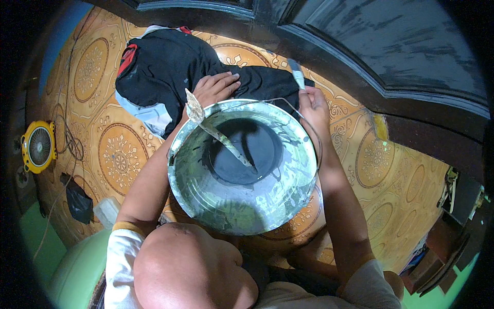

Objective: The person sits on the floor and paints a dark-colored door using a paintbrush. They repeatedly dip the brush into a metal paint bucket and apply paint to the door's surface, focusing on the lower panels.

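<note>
A paint bucket (270,201) with a wire handle stands in front of me, its inside smeared with paint and dark liquid (231,135) at the bottom. A paint-crusted stick (224,139) leans in it against the left rim. My right hand (314,102), beyond the bucket's right rim, grips a flat paintbrush (297,75) with its bristles pointing away from me. Past the far left rim, my left hand (217,87) lies with its fingers extended on a black cloth (166,65), which looks like a garment and is spread over the floor.
A dark panelled door (366,46) with streaky paint runs along the far side, above patterned floor tiles (123,158). At left are a yellow fan (38,146), loose cable (69,131), a black plastic bag (78,201) and a translucent container (107,212). Wooden furniture (432,258) stands at lower right.
</note>
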### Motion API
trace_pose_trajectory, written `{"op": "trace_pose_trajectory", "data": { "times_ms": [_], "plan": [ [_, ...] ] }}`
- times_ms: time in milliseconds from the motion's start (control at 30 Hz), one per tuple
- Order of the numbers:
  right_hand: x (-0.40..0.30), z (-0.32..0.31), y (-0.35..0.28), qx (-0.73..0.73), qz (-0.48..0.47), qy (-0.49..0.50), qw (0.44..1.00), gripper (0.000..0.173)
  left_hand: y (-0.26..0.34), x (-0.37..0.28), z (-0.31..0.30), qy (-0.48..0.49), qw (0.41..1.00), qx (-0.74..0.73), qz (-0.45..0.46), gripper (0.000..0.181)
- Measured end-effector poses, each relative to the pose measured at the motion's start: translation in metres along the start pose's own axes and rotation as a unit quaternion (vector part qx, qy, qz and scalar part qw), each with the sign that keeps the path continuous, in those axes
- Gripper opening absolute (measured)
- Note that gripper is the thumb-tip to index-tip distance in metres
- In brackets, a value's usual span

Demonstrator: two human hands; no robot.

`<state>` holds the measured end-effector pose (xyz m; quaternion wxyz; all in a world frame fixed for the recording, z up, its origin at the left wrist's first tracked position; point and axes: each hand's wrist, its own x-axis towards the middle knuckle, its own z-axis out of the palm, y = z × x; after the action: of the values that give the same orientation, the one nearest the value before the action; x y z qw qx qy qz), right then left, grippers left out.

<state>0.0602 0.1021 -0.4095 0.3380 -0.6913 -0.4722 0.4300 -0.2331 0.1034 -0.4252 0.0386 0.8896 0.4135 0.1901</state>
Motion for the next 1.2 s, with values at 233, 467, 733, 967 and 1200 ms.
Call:
{"op": "trace_pose_trajectory", "data": {
  "times_ms": [233,467,733,967,1200],
  "plan": [
    [0.020,0.023,-0.034,-0.028,-0.008,-0.057,0.998,0.031,0.000,0.002,0.005,-0.003,1.000,-0.005,-0.001,0.048],
    [0.019,0.003,0.008,-0.022,-0.020,0.077,0.997,0.030,-0.006,-0.001,0.012,-0.004,1.000,0.005,0.010,0.056],
    [0.002,0.009,-0.018,-0.016,-0.012,-0.024,1.000,0.029,-0.006,-0.004,0.011,-0.018,1.000,0.002,-0.003,0.058],
    [0.023,0.009,-0.007,0.026,0.014,0.045,0.999,0.028,-0.005,-0.001,0.015,-0.016,1.000,0.008,-0.005,0.058],
    [-0.015,-0.019,-0.009,0.107,0.111,0.027,0.988,0.025,-0.008,-0.005,0.009,-0.012,1.000,-0.004,0.000,0.057]
  ]
}}
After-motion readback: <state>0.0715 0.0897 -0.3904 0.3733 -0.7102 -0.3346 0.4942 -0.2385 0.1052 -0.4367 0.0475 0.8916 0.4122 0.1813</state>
